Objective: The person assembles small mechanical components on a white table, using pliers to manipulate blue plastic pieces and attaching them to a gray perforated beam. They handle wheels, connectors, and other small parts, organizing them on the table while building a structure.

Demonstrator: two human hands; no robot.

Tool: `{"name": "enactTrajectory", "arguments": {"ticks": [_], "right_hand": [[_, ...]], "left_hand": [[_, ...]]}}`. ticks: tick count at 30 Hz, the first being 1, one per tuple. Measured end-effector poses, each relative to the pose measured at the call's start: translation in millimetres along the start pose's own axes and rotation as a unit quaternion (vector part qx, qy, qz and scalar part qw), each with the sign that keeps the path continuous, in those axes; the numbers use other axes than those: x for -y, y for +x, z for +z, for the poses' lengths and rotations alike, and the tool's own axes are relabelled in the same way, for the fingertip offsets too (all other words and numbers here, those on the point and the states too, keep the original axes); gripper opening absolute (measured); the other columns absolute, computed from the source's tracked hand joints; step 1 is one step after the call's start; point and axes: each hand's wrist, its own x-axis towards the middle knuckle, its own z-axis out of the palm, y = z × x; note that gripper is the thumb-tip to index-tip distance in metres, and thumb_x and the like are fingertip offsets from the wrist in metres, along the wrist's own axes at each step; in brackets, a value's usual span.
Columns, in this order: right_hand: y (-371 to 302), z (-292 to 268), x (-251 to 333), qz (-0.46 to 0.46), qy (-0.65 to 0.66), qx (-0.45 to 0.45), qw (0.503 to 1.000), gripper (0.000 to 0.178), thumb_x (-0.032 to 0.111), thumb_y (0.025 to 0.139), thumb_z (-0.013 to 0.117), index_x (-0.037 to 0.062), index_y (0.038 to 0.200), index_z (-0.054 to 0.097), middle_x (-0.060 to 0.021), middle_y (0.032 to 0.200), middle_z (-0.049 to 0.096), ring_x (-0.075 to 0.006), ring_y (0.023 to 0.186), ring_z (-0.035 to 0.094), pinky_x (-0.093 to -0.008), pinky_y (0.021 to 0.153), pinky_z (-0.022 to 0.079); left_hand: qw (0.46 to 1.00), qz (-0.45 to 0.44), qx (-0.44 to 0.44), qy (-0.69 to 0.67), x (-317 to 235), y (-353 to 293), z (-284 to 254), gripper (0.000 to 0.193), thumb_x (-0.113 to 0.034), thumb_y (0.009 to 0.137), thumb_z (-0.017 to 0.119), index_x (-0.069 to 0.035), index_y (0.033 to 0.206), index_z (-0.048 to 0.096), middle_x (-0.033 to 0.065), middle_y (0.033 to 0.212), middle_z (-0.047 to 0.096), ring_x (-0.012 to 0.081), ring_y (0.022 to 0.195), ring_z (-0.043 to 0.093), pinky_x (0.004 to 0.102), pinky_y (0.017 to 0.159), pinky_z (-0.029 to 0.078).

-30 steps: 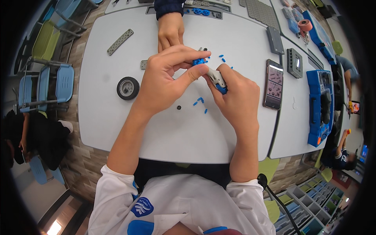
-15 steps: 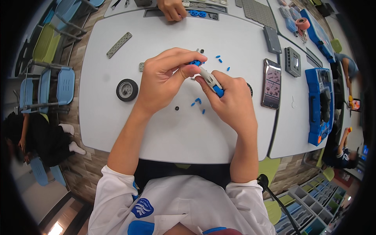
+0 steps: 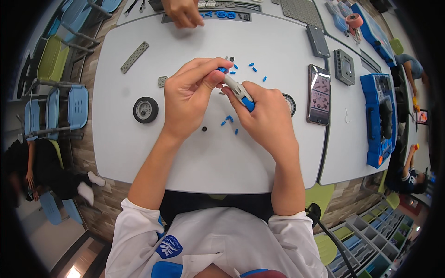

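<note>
My right hand [image 3: 266, 113] is wrapped round a grey and blue building-kit piece [image 3: 238, 89], held tilted above the table. At its far end, my left hand [image 3: 187, 95] pinches a small blue peg [image 3: 222, 70] between thumb and forefinger; whether the peg is fixed in the piece cannot be seen. Several loose blue pegs [image 3: 254, 69] lie beyond my hands, and a second group of pegs [image 3: 229, 118] is below them. A small black ring [image 3: 204, 129] rests nearby. Left of my hands lies a black-tyred wheel [image 3: 145, 110]; another wheel [image 3: 289, 103] is partly hidden behind my right hand.
A grey perforated beam [image 3: 135, 57] lies far left. On the right are a phone [image 3: 318, 95], a grey control box [image 3: 344, 67] and an open blue case [image 3: 380, 120]. Another person's hand [image 3: 184, 11] is over the parts tray [image 3: 248, 17] at the far edge.
The view has shifted slightly, so the table things sit a little further left. My hands keep the same hold on the piece. The other person's hand has moved left along the tray, its fingers less curled.
</note>
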Motion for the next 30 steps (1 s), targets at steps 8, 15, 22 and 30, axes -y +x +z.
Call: {"name": "enactTrajectory", "arguments": {"ticks": [8,15,22,30], "right_hand": [[-3,-1,0,-0.02,-0.012,0.0,1.0,0.049,0.044,0.104,0.078,0.0033,0.078,0.068,-0.018,0.059,0.064,-0.0435,0.058,0.067,-0.0509,0.058,0.055],[0,-10,-9,0.026,-0.011,-0.004,1.0,0.044,0.035,0.104,0.082,-0.0003,0.081,0.071,-0.0187,0.057,0.051,-0.0387,0.05,0.043,-0.0432,0.053,0.039],[-2,-7,-5,0.005,-0.021,-0.013,1.0,0.042,0.034,0.104,0.082,0.0003,0.081,0.07,-0.0181,0.057,0.051,-0.0388,0.05,0.045,-0.0433,0.053,0.04],[-3,-7,-3,-0.02,-0.04,-0.063,0.997,0.029,0.027,0.101,0.083,0.0028,0.09,0.071,-0.0171,0.067,0.06,-0.0376,0.058,0.056,-0.0434,0.058,0.044]], "left_hand": [[0.995,0.075,-0.042,0.052,-8,6,1,0.03,-0.021,0.115,0.068,0.005,0.128,0.079,0.0132,0.12,0.077,0.0122,0.096,0.07,0.0277,0.085,0.06],[0.988,-0.01,-0.145,-0.051,-11,26,-51,0.027,-0.02,0.119,0.06,0.001,0.112,0.074,0.0043,0.101,0.072,0.0074,0.087,0.062,0.0234,0.081,0.052],[0.993,-0.069,0.053,0.082,-16,2,-19,0.017,-0.017,0.114,0.065,-0.002,0.122,0.069,-0.002,0.1,0.058,0.003,0.087,0.05,0.0191,0.078,0.043],[0.997,-0.065,0.012,0.028,-20,9,-8,0.015,-0.014,0.108,0.077,-0.001,0.102,0.075,-0.0062,0.08,0.053,0.0022,0.068,0.042,0.0226,0.058,0.033]]}}
